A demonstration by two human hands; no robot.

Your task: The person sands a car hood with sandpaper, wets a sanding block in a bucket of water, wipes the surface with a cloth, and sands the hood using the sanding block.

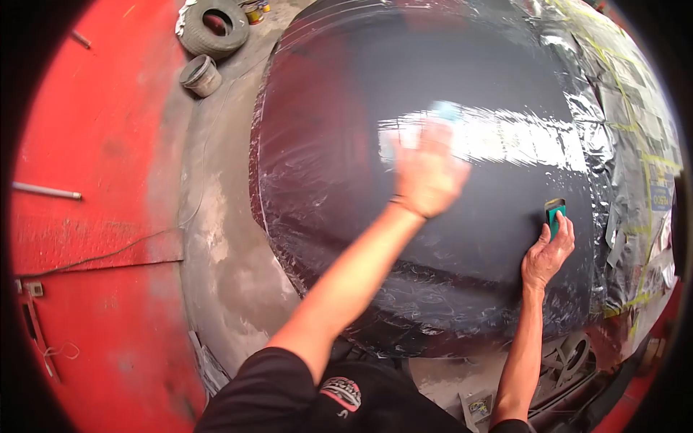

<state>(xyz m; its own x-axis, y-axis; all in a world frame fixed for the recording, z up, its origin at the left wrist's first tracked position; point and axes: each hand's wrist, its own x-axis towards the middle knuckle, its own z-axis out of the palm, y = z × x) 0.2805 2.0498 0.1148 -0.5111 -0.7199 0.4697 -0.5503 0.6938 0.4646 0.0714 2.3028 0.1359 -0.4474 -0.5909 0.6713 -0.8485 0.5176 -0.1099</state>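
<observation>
A dark, wet car hood with whitish streaks lies in front of me. Over its middle, my left hand is smeared by motion. A light blue, blurred thing shows at its fingertips; whether the fingers grip it or only press on it, I cannot tell. Toward the right side of the hood, my right hand is closed around a small green block that looks like a sanding block. Its far end is greyish and stands up from the fingers.
Plastic sheeting and paper with yellow tape cover the car on the right. A tire and a grey bucket stand on the concrete floor at upper left. Along the left runs a red wall with a cable.
</observation>
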